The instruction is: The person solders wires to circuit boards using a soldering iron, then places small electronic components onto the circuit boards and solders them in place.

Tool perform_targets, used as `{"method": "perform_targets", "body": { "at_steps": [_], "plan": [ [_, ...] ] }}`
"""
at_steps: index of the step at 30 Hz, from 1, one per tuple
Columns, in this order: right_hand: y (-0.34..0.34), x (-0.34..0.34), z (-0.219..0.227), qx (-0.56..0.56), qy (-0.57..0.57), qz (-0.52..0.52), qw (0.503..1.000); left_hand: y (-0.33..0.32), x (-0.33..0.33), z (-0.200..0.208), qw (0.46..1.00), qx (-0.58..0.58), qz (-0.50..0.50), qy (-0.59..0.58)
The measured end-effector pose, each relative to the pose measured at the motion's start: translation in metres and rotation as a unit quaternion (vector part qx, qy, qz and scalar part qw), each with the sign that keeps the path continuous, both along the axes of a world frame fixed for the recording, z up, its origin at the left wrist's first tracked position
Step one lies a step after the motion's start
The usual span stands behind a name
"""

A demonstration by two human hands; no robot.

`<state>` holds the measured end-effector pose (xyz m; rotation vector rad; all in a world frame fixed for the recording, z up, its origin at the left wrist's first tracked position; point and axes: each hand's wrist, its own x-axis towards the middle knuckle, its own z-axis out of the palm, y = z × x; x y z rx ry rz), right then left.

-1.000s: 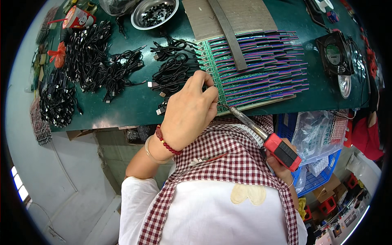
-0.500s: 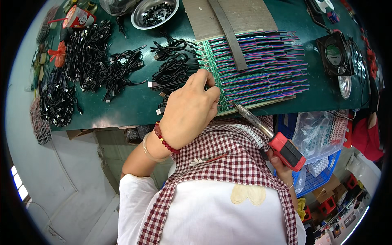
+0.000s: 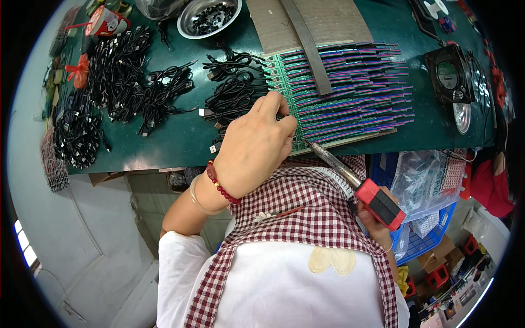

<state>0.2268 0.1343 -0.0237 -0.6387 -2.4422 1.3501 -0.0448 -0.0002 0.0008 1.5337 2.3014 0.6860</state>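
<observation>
My right hand (image 3: 374,223) is wrapped round the red and black handle of a soldering iron (image 3: 340,167). The iron's tip points up and left, at the near end of a row of green circuit boards (image 3: 298,127). Over the left edge of these boards, my left hand (image 3: 252,143) is closed in a pinch. Its fingertips curl under, so what they hold is hidden. Black USB cables (image 3: 235,97) lie just beyond and left of it, their ends reaching the boards. Thin multicoloured wires (image 3: 355,106) run rightward from the boards in rows.
A flat metal bar (image 3: 307,46) lies across the wires and a brown backing board (image 3: 339,22). Far left are a metal bowl (image 3: 187,28) of small black parts and more bundled black cables (image 3: 120,82). A black fan (image 3: 448,74) stands at the right, above a blue crate (image 3: 432,235).
The soldering iron has shifted slightly left, and its tip sits a little lower at the near boards. My left hand keeps nearly the same place and pinch.
</observation>
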Motion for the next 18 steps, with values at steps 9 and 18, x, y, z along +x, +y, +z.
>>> {"method": "perform_targets", "body": {
  "at_steps": [9, 18],
  "plan": [
    [-0.010, 0.024, -0.009, -0.160, -0.016, -0.108, 0.981, 0.002, -0.001, 0.001, 1.000, -0.006, -0.009, 0.004],
    [-0.006, 0.015, -0.012, -0.208, 0.049, -0.158, 0.964, 0.000, 0.002, 0.002, 1.000, -0.011, 0.011, 0.019]
  ]
}}
